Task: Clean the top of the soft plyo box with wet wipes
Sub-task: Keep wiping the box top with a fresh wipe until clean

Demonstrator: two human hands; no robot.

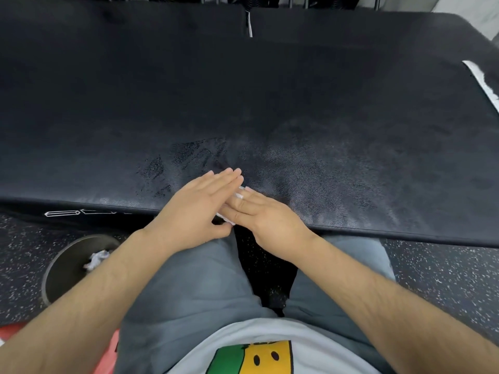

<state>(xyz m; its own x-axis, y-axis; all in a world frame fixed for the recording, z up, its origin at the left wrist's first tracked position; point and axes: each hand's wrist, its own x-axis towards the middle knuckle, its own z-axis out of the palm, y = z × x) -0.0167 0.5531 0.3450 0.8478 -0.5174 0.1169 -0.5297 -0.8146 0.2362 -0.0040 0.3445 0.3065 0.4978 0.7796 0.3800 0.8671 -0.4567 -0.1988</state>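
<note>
Down at the far left, a round dark bin (54, 276) is standing on the speckled floor (445, 276), and a crumpled white wad (97, 259) is lying inside it. Just above the bin, a white outline logo (62, 213) is showing on the front face of the black box (243, 90), whose wide top is filling most of the view. Toward the middle, a streaky damp patch (189, 157) is glistening on the box top, close to its near edge.

The left hand (199, 203) is reaching over that near edge with its fingers straight and pressed together, slanting up to the right, so it is lying flat rather than clenched. Its fingers are crossing over those of the right hand. The wet wipe (239, 195) is sitting sandwiched between the two hands at the box's near edge, with only small white slivers peeking out, one by the right fingertips and one by the left thumb. Whether that thumb is pinching the wipe cannot be told.

The right hand (270, 217) is lying back-up with its fingers straight too, slanting up to the left beneath the left fingers.

Far to the right, a white strip (483, 82) is running along the box's right edge.
</note>
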